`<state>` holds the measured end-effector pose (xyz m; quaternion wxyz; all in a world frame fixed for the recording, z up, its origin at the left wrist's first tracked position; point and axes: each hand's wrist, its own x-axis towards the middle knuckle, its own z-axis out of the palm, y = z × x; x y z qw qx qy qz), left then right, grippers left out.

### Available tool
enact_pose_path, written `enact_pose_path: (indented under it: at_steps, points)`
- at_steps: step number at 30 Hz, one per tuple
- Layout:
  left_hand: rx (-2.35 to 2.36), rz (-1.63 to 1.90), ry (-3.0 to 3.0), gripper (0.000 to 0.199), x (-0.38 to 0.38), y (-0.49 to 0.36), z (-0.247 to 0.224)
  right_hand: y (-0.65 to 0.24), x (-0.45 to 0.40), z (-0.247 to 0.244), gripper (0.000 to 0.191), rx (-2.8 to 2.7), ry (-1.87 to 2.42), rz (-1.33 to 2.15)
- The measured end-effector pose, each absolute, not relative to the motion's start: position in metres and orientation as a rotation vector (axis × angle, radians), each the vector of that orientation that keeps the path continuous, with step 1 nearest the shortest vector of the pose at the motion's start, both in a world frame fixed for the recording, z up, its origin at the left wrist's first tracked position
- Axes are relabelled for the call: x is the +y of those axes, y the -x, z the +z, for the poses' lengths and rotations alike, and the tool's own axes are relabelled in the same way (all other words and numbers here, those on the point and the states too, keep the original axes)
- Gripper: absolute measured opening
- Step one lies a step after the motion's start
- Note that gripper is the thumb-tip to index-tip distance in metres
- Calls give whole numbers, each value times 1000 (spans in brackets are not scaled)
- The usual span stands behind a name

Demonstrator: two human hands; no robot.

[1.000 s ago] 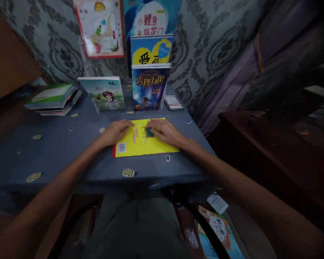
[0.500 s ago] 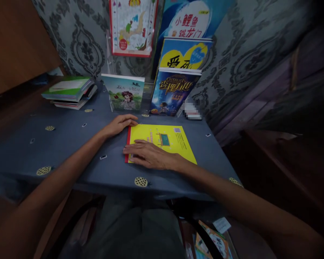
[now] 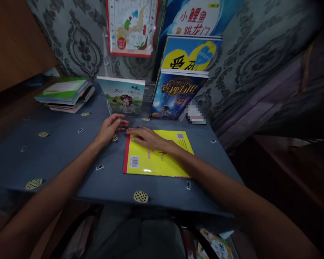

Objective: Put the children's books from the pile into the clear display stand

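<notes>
A yellow book [image 3: 156, 163] with a red spine lies flat on the table, barcode showing at its lower left corner. My right hand [image 3: 147, 138] rests palm down across the book's upper left part, fingers stretched toward the spine's top end; it covers some of the printing. Just left of that corner is my left hand [image 3: 110, 128], holding nothing, its fingers apart and slightly bent. Its fingertips point at the right hand's fingertips, with a narrow gap between. Behind the left hand stands a green-blue book [image 3: 125, 97] with a cartoon figure on its cover.
A dark blue book [image 3: 178, 94] stands upright in front of a blue-and-yellow book [image 3: 191, 54]. A red-edged picture book [image 3: 132, 28] is propped higher up. At the back left lies a stack of books [image 3: 64, 91]. The patterned tablecloth [image 3: 64, 147] reaches the front edge.
My right hand has slid from the lower spine up toward the book's top left corner, uncovering the barcode. My left hand has come off that corner, to the left.
</notes>
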<state>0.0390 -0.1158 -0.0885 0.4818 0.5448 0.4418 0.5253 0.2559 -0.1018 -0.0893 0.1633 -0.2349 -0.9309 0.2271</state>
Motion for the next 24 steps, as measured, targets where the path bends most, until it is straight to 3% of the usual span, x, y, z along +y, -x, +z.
enact_pose_path:
  at_steps: [6, 12, 17, 24]
  points:
    - [1263, 1205, -1853, 32, -130, -51, -92, -254, -104, -96, 36, -2623, 646, 577]
    - [1356, 867, -2412, 36, -153, -65, -84, -267, -97, -97, 32, -2517, 687, 490]
    - [1320, 593, -2643, 41, -163, -69, -89, -320, -95, -105, 37, -2446, 914, 414]
    - [1354, 515, -2732, 44, -160, -69, -89, -401, -104, -113, 41, -2282, 1240, 328]
